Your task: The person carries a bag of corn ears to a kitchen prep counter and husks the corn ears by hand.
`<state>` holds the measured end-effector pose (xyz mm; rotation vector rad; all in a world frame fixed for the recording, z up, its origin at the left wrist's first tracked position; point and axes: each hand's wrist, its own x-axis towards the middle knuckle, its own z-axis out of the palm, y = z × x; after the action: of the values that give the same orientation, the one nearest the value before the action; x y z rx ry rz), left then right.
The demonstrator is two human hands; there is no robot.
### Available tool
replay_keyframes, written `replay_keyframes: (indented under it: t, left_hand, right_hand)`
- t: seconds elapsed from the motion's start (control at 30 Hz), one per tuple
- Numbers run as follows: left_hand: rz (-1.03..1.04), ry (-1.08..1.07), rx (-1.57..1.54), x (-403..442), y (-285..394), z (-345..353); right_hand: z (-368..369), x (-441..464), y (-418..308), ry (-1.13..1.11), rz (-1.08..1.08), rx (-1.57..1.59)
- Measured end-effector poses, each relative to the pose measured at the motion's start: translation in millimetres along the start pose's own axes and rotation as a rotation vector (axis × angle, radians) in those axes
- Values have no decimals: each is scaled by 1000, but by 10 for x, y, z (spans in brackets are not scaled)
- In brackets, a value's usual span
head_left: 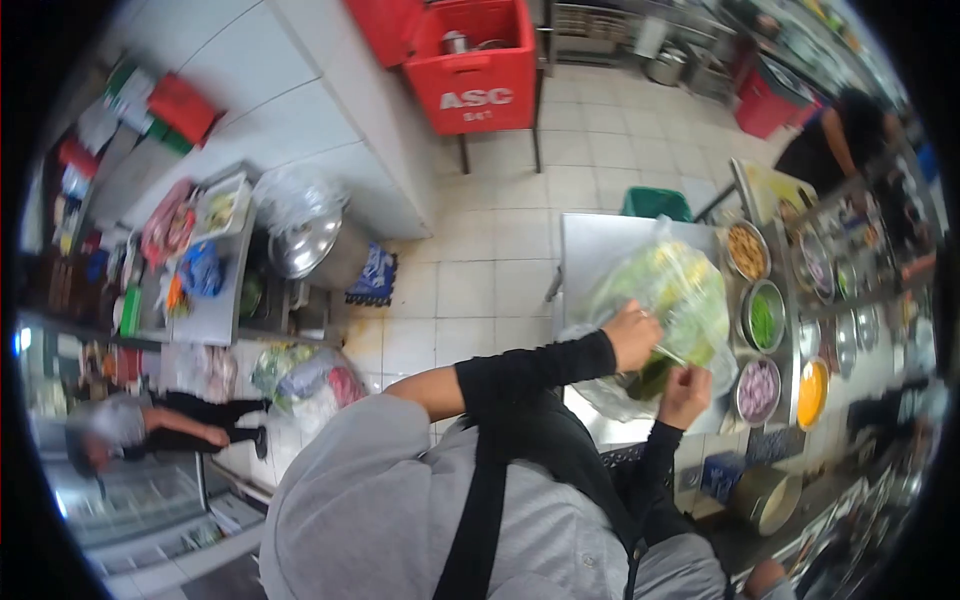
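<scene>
A large clear plastic bag [690, 290] full of pale green leafy vegetables lies on the steel table [600, 245]. My left hand [632, 336] has its fingers closed on the near side of the bag's plastic. Close beside it, my right hand [685, 396] pinches the same plastic, with a thin pale strip stretched between the two hands. Darker green leaves [652, 378] show beneath the hands. Loose plastic spreads over the table's near edge. The fingertips are partly hidden by the bag.
Beyond the bag stand bowls of brown pieces [746, 250], chopped greens [764, 316], chopped purple onion [758, 390] and orange food [812, 392]. A green bin [657, 204] is beside the table. Co-workers stand at far right [835, 140] and left [150, 420].
</scene>
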<state>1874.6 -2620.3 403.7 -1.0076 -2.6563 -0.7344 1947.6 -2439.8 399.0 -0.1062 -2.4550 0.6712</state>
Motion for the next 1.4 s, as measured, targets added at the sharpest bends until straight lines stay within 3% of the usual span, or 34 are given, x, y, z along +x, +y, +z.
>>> replay_keyframes:
  t: [0.13,0.23,0.47,0.5,0.6,0.63,0.67,0.73,0.8,0.87,0.93,1.03,1.13,1.17,1.27,1.3,1.4]
  left_hand:
    - [-180,-163,-292,166,109,-32]
    - [-310,-150,-500,227,128,-13]
    - [-372,-246,-635,426,-62,122]
    - [-351,-218,-598,460,-86,172]
    - [154,-78,-184,559,-330,332]
    - [218,-7,-86,575,-405,366]
    - [157,-16,-160,580,-549,375]
    - [32,-39,-306,566,-843,294]
    - [-122,-33,-684,519,-943,397]
    - [-431,-14,-1202,470,-904,448]
    - [-911,33,-1793,415,-1035,115]
    - [-500,53,-2173,187,-1416,156]
    - [-455,-135,-1216,73,-1309,36]
    - [-528,-230,-1105,74,-1071,-335]
    - [-591,-394,-873,34,-842,-563]
    - [-544,-406,-620,37,-810,-577]
    - [-501,-351,-426,30,-635,-745]
  right_hand:
    - [-100,121,202,14,75,27]
    - [-167,108,295,10,156,-5]
    - [-130,221,466,7,229,-90]
    - [-127,256,493,6,266,-64]
    - [-176,356,686,-36,268,-221]
    - [-186,349,857,-48,248,-305]
    - [-217,341,1025,-60,227,-388]
    - [-358,315,1304,-90,376,-264]
    - [-431,323,1420,-224,429,-195]
    - [-426,330,1193,-142,392,-232]
    - [-313,137,1692,-135,374,-356]
    - [-347,-48,1561,-103,558,-180]
    - [-249,-98,1430,-119,655,55]
    - [-238,-111,1472,-138,667,146]
    - [-314,-169,1979,-404,705,369]
    - [-367,-145,1951,-469,613,361]
    - [-783,137,1234,-610,373,283]
